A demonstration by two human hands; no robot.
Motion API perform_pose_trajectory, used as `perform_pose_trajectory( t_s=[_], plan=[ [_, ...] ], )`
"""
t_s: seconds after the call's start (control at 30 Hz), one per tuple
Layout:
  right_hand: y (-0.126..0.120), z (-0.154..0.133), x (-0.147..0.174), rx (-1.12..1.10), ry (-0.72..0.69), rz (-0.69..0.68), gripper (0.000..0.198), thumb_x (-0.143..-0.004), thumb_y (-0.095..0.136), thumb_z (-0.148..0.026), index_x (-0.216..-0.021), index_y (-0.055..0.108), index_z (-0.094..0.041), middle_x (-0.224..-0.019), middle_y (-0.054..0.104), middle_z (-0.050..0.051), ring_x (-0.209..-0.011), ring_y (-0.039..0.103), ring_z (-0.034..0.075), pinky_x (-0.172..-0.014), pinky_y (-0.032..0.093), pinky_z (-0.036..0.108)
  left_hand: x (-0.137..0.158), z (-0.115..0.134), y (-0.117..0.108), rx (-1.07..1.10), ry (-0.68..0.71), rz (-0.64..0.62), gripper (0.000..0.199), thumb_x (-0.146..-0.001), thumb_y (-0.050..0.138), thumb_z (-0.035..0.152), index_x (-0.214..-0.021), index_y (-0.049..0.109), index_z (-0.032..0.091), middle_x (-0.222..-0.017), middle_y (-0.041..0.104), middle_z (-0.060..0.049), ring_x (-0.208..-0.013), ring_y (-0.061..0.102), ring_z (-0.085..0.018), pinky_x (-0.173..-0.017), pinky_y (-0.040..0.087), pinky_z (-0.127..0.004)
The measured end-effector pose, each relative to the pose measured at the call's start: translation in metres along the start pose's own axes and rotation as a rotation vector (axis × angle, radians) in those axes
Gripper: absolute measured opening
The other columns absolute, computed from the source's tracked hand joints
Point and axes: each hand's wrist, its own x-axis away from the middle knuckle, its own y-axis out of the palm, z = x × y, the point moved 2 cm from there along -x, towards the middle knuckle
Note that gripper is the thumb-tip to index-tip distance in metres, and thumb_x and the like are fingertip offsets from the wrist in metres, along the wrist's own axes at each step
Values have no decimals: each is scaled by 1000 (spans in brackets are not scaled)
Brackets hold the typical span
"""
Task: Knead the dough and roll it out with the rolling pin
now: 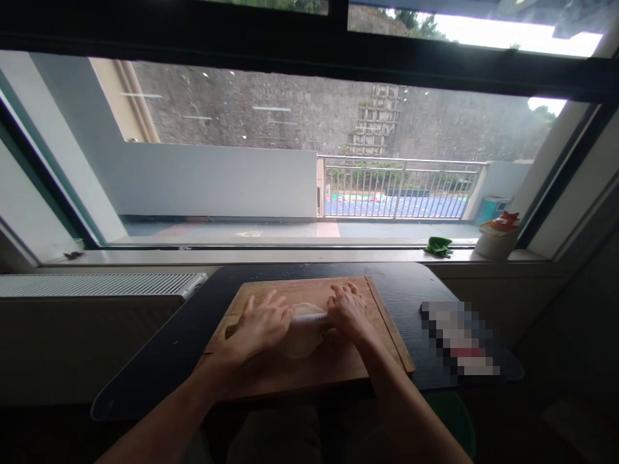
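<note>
Wooden board [374, 322] lies under your hands on the black table [159, 361], and the pale, flattened dough [300, 345] sits near its middle with the rolling pin [309, 318] across it. Your left hand [265, 319] rests palm down over the pin's left part, its fingers extended and slightly spread; the brown end of the pin shows just beside it. Your right hand [348, 309] lies over the other end, fingers slightly apart and a little bent; you pinch nothing with either. Ahead, on the windowsill [309, 257], stands a whitish container [496, 245] with something orange-red [505, 222] at its top; its inside is hidden from you. Just left of it lies a crumpled green cloth [438, 246]. Beyond the glass, near that container, you see a teal bin [491, 209], its contents hidden too.
</note>
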Motion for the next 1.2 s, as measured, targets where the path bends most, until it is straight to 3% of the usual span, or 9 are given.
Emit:
perform_pose_trajectory(
  t_s=[0.1, 0.2, 0.33, 0.47, 0.57, 0.7, 0.87, 1.0, 1.2],
  plan=[
    [3, -6, -29, 35, 48, -82, 38, -87, 33, -33, -111, 59, -18, -119, 57, 11, -120, 39, 26, -96, 32, 42, -24, -11, 3, 16, -70, -69, 46, -90, 25, 36, -122, 55, 24, -138, 44, -9, -133, 28, -35, -99, 19, -68],
    [6, -10, -40, 59, 39, -79, 37, -86, 35, -35, -104, 62, -17, -112, 60, 13, -116, 42, 26, -95, 31, 41, -27, -9, 7, 8, -119, -31, 48, -90, 25, 39, -126, 52, 22, -141, 41, -10, -133, 27, -34, -101, 17, -67],
    [6, -5, -20, 41, -19, 29, 40, -87, 36, -39, -115, 57, -21, -125, 52, 9, -126, 31, 24, -103, 22, 40, 6, 16, 10, -56, -157, 143, 52, -90, 24, 43, -126, 52, 16, -137, 45, -12, -134, 26, -30, -108, 11, -60],
    [3, 11, 14, -5, -16, 11, 43, -87, 36, -42, -122, 52, -25, -132, 47, 4, -132, 23, 24, -104, 21, 42, 48, 40, 8, -59, -100, 244, 54, -90, 26, 41, -132, 45, 14, -141, 39, -11, -137, 21, -26, -111, 10, -53],
    [-1, 17, 22, -12, 1, -5, 43, -87, 35, -38, -124, 50, -24, -134, 45, 4, -133, 21, 24, -105, 19, 44, 60, 32, 6, -11, -42, 173, 52, -90, 25, 40, -133, 44, 19, -143, 38, -5, -137, 22, -22, -111, 20, -46],
    [2, -1, -3, 24, -51, 14, 41, -86, 35, -29, -123, 51, -23, -129, 50, 6, -129, 28, 24, -106, 15, 45, 47, -7, 8, 30, -91, -4, 51, -90, 23, 47, -125, 54, 25, -139, 43, -5, -135, 26, -24, -107, 27, -46],
    [21, -43, -48, 81, -145, -117, 38, -83, 42, -32, -116, 55, -20, -117, 56, 10, -118, 40, 25, -96, 30, 38, 29, -29, 17, 22, -147, -142, 51, -91, 20, 44, -135, 41, 29, -144, 36, -3, -136, 24, -26, -105, 24, -54],
    [29, -52, -52, 95, -140, -149, 39, -81, 43, -36, -116, 55, -21, -117, 57, 10, -115, 42, 25, -94, 31, 39, 34, -14, 15, 45, -176, -126, 59, -90, 16, 51, -140, 31, 25, -148, 26, -2, -138, 19, -26, -107, 20, -55],
    [9, -18, -7, 19, -133, -77, 46, -84, 41, -42, -127, 48, -27, -132, 48, 2, -131, 25, 21, -106, 14, 41, 63, 31, 8, 80, -90, -35, 63, -89, 23, 51, -141, 30, 18, -147, 28, -6, -137, 19, -26, -110, 16, -53]
  ],
)
